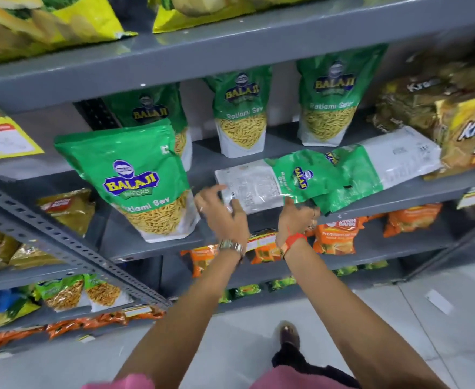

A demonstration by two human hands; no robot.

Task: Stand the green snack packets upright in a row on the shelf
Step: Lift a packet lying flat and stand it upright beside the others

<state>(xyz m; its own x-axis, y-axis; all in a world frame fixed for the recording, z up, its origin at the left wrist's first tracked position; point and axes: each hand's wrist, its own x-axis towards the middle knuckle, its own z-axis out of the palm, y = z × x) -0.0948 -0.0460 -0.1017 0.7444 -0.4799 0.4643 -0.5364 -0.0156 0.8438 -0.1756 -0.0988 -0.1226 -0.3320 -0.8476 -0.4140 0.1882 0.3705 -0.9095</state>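
Several green Balaji snack packets stand on the grey shelf (416,192). One upright packet (135,178) is at the front left, another (157,108) behind it, and two more stand at the back, the middle one (240,110) and the right one (329,94). Two packets lie flat at the shelf's front: a near one (275,183) and one behind it (376,164). My right hand (298,214) grips the lower edge of the near flat packet. My left hand (221,209) hovers with spread fingers at that packet's white end, between it and the front-left packet.
Brown and yellow snack packets (461,130) fill the shelf's right end. Yellow bags (62,21) sit on the shelf above. Orange packets (340,237) line the shelf below. A perforated grey upright (62,242) crosses at the left. My foot (289,335) is on the tiled floor.
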